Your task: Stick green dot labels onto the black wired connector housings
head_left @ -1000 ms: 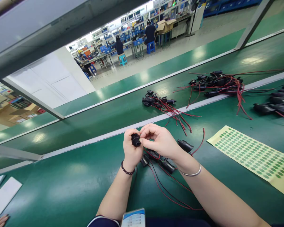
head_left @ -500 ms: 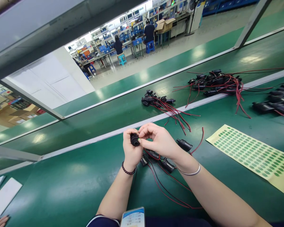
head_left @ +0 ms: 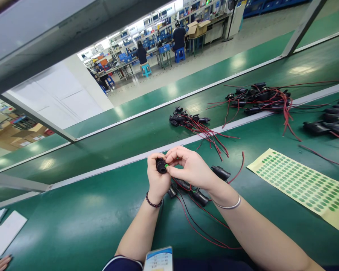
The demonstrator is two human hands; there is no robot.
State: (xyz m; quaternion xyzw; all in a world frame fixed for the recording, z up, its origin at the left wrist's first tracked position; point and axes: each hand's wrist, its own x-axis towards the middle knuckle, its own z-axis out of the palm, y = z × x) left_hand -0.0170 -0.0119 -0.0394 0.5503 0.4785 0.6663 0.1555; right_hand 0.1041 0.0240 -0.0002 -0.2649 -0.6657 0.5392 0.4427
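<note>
My left hand (head_left: 157, 180) is closed around a black cylindrical socket (head_left: 161, 165), its round end facing me. Against the socket's right side, the thumb and forefinger of my right hand (head_left: 188, 165) pinch a small round green sticker (head_left: 166, 166). Below and right of my hands lie several more black sockets (head_left: 200, 197) with red and black wires. To the right, a pale yellow sheet (head_left: 335, 218) carries rows of green oval stickers, with some gaps in the near left corner.
Heaps of wired sockets lie beyond my hands (head_left: 183, 117) and farther right (head_left: 260, 98). More black parts (head_left: 327, 122) sit at the right edge. White papers (head_left: 8, 231) and another person's fingers (head_left: 1, 262) are at lower left. A metal post (head_left: 302, 28) rises at the right.
The green sticker at my right fingertips shows more plainly beside the socket. My hands have barely moved. A red wire now lies above the sticker sheet at the right.
</note>
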